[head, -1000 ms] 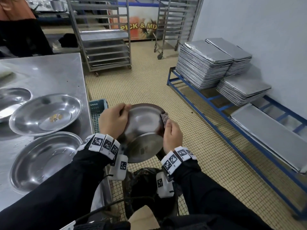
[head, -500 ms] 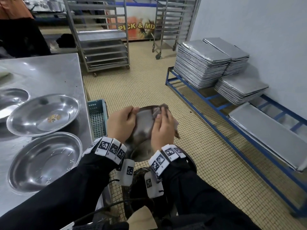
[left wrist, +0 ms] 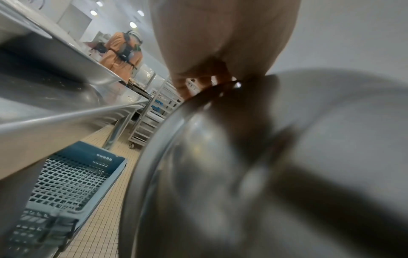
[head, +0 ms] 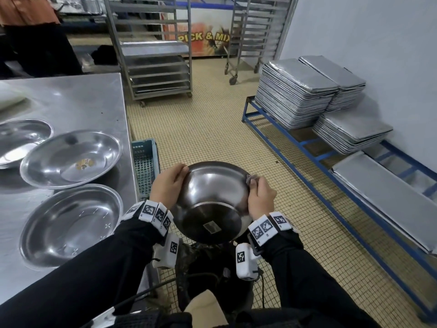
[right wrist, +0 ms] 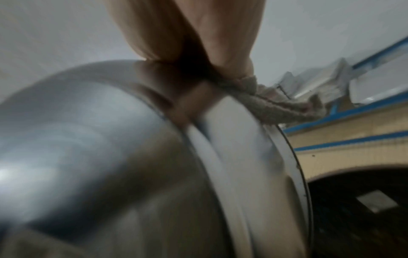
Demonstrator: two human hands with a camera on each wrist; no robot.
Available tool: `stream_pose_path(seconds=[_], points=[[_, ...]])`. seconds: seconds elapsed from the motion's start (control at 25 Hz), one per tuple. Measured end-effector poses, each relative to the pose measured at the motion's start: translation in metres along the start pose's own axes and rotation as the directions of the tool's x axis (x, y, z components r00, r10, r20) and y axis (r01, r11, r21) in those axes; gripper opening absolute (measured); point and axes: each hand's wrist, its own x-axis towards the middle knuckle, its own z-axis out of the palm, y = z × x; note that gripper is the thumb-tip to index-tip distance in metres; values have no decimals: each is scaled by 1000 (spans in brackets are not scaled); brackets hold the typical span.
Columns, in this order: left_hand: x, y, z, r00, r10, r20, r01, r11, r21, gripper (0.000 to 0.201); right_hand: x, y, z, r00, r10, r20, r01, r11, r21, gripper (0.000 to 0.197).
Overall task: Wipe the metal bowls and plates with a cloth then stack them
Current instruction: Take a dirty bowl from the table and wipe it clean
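A: Status? Round steel bowl held over the floor, left hand gripping its rim, right hand pinching grey cloth against it.

B: Wiping unfinished; three steel bowls lie unstacked on the tabletop.

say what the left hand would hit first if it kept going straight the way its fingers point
Nothing close, it seems. The left hand grips the bowl at its rim, fingers pointing forward over the tiled floor. Far along that line stands the wheeled rack, though depth is hard to judge.
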Motion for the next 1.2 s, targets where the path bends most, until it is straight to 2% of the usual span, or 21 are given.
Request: stream_pose_path(seconds=[0.08, 0.16, 0.2, 0.24, 0.32, 0.4, 0.48, 0.56, 0.64, 0.72, 0.84, 0.96, 1.0, 1.08, 1.12, 1.2], points=[[-2, 6, 9, 996, 67, 50, -70, 996, 46, 32, 2, -10, 4, 992, -111, 60, 122, 969, -217, 23], [-5, 13, 20, 986, 146, 83, -152, 986, 64, 35, 1, -17, 12, 957, -237, 169, 290, 826, -484, 26], [-7, 16, 24, 978, 180, 104, -190, 977, 96, 32, 0, -21, 16, 934, -283, 220, 358, 748, -558, 28], [-9, 20, 27, 971, 207, 116, -222, 965, 137, 26, -2, -26, 19, 913, -315, 260, 408, 695, -592, 29], [-8, 22, 25, 969, 229, 97, -243, 953, 181, 20, -5, -34, 22, 882, -350, 315, 471, 656, -589, 30], [-6, 18, 18, 974, 219, 59, -227, 951, 209, 25, -7, -36, 23, 862, -391, 322, 506, 703, -499, 30], [-6, 15, 12, 980, 196, 24, -196, 948, 250, 27, -7, -33, 25, 884, -383, 269, 459, 819, -345, 33], [-6, 13, 8, 992, 128, -17, -121, 969, 218, 26, -11, -24, 27, 900, -377, 219, 426, 868, -254, 40], [-3, 13, 4, 997, 55, -58, -44, 984, 173, 27, -22, -12, 27, 868, -456, 198, 494, 837, -237, 42], [-1, 14, 0, 996, 11, -89, 4, 986, 166, 30, -34, -3, 27, 824, -510, 247, 561, 792, -239, 46], [-2, 21, 0, 997, 45, -65, -34, 986, 166, 30, -45, -10, 35, 799, -529, 286, 598, 752, -277, 53], [-5, 33, 2, 989, 147, -4, -144, 976, 163, 28, -29, -28, 34, 847, -502, 174, 531, 800, -279, 53], [-3, 34, 1, 990, 140, -13, -137, 981, 139, 28, -20, -29, 29, 883, -449, 136, 469, 848, -248, 50], [-1, 34, -3, 992, 107, -61, -104, 993, 50, 30, -3, -19, 13, 962, -254, 98, 266, 953, -146, 44], [1, 34, -5, 991, 98, -92, -96, 995, 27, 30, 1, -11, 6, 979, -192, 67, 198, 976, -96, 40], [3, 36, -7, 988, 97, -123, -92, 995, 43, 28, -6, -1, -5, 976, -216, -23, 215, 976, -26, 34]])
